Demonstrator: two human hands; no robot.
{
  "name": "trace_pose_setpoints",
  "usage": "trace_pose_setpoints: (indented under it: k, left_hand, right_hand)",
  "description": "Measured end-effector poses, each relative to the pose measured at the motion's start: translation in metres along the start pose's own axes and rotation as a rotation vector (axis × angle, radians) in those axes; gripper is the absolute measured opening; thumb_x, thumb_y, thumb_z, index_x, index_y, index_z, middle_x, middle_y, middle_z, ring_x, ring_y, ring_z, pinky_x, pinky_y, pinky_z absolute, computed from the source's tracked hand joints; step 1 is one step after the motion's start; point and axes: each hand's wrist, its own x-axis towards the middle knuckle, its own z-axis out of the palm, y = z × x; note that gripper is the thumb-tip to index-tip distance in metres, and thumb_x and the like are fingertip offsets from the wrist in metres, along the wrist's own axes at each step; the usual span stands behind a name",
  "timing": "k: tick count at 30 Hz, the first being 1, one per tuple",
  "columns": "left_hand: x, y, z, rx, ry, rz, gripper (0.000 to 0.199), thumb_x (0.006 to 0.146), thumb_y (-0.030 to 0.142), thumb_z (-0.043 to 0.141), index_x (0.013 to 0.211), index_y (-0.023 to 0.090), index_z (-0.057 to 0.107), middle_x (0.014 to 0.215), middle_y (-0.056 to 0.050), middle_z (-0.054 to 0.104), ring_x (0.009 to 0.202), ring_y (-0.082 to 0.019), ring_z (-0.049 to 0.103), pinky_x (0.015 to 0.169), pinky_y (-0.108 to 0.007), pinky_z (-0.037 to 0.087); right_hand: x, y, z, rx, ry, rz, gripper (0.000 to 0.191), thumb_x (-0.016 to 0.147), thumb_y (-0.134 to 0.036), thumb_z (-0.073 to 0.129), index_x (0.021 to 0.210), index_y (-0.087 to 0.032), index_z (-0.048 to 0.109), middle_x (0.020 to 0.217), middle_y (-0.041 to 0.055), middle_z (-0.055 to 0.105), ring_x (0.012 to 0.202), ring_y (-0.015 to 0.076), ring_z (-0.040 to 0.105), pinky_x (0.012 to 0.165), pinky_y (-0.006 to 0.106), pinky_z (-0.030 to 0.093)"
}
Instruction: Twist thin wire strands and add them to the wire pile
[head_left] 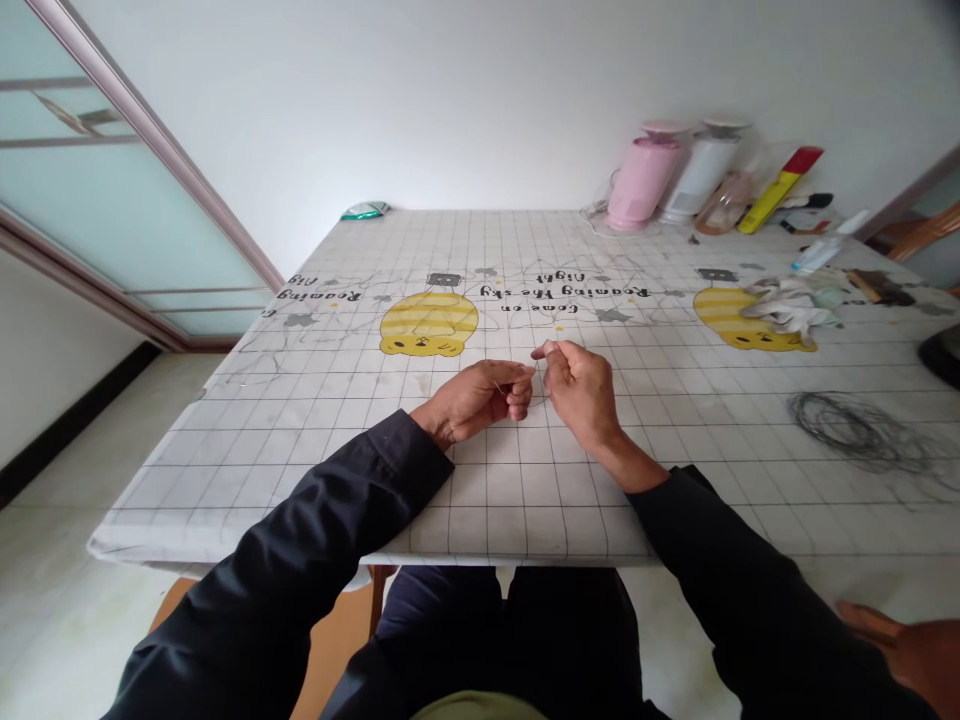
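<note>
Above the middle of the table, my left hand is closed, thumb and index finger pinching a thin wire. A fine piece of it shows against the palm. Just to the right, my right hand is curled, its thumb and index finger pinched close to the left fingertips. The strand seems to run between the two hands, but it is too fine to follow fully. A loose coil of thin dark wire lies on the table to the right of my right hand.
A checked tablecloth covers the table. At the back right stand a pink cylinder, a white cylinder and a yellow-red box. Crumpled gloves lie nearer. Faint loose strands cross the cloth. A green packet sits at the back left.
</note>
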Motion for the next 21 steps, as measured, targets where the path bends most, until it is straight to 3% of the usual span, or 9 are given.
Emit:
trace_pose_setpoints:
  k: [11, 15, 21]
  left_hand:
    - [-0.0041, 0.0091, 0.0000, -0.014, 0.086, 0.031, 0.039, 0.093, 0.026, 0.074, 0.064, 0.019, 0.049, 0.068, 0.001, 0.042, 0.058, -0.012, 0.043, 0.057, -0.026, 0.046]
    - [-0.0032, 0.0077, -0.0012, 0.016, 0.097, 0.020, 0.035, 0.092, 0.028, 0.075, 0.067, 0.018, 0.053, 0.069, 0.001, 0.044, 0.059, -0.012, 0.045, 0.058, -0.026, 0.046]
    - [-0.0004, 0.0004, -0.0005, 0.116, 0.086, 0.076, 0.037, 0.090, 0.035, 0.081, 0.067, 0.017, 0.058, 0.068, 0.000, 0.050, 0.059, -0.012, 0.048, 0.059, -0.027, 0.047]
  right_hand:
    - [0.0007, 0.0059, 0.0009, -0.092, 0.034, -0.106, 0.043, 0.113, -0.049, 0.048, 0.091, -0.022, 0.073, 0.059, -0.0007, 0.059, 0.053, 0.0168, 0.052, 0.060, 0.033, 0.044]
    - [-0.0004, 0.0038, 0.0005, -0.049, 0.032, -0.062, 0.045, 0.114, -0.052, 0.047, 0.092, -0.022, 0.073, 0.059, -0.0002, 0.062, 0.053, 0.0179, 0.057, 0.061, 0.034, 0.047]
    - [-0.0011, -0.0002, -0.0005, 0.001, -0.015, 0.039, 0.054, 0.114, -0.059, 0.049, 0.076, -0.023, 0.065, 0.052, 0.0002, 0.061, 0.051, 0.0174, 0.059, 0.062, 0.033, 0.049]
